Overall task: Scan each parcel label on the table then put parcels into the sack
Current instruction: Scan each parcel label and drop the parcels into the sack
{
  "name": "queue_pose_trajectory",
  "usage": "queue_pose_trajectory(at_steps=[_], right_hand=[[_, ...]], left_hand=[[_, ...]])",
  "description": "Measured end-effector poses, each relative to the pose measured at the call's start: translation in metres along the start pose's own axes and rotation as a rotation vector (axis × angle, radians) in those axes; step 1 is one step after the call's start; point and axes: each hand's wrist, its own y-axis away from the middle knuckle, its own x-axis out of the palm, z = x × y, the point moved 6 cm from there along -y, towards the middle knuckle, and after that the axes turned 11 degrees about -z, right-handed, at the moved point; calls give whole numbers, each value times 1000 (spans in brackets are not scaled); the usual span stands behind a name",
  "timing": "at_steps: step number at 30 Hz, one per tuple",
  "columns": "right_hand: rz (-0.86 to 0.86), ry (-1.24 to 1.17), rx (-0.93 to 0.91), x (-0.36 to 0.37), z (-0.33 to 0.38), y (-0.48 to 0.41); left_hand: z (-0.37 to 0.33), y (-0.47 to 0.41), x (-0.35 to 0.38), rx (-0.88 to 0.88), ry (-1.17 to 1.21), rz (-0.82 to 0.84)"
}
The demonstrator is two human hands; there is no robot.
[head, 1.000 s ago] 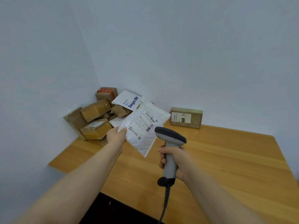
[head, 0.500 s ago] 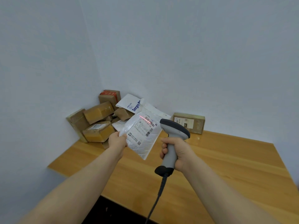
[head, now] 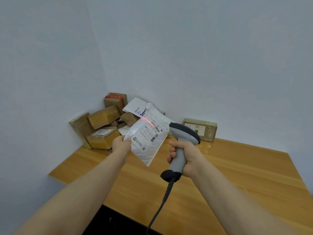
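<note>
Parcel (head: 145,143), a white padded mailer, is held tilted above the table (head: 237,175), my left hand (head: 121,145) pinching its near edge between thumb and fingers. My right hand (head: 185,157) is wrapped round the grip of the scanner (head: 183,136), which points at the label (head: 150,133), where a red line (head: 149,121) crosses the top barcode. More parcels (head: 105,126) are heaped in the corner, one box (head: 200,128) apart by the wall.

The small print on the label (head: 148,133) of the white mailer (head: 147,153) cannot be read. The fingers of the left hand (head: 121,144) are hidden behind it, as are parts of the parcel pile (head: 103,117). The scanner cable (head: 158,209) is cut off by the lower edge.
</note>
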Motion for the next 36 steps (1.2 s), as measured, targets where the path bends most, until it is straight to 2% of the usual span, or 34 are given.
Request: queue_pose_trajectory(at_steps=[14,21,27,36], right_hand=[[-32,-43,5,9,-2,-15],[-99,-131,-5,-14,0,-21],[-234,-297,-84,-99,19,-13],[-426,-536,-196,-312,58,64]], left_hand=[[-2,-14,4,-4,-32,36],[-3,-10,33,70,-131,106],[0,40,113,115,-138,299],[12,238,261,85,-171,619]])
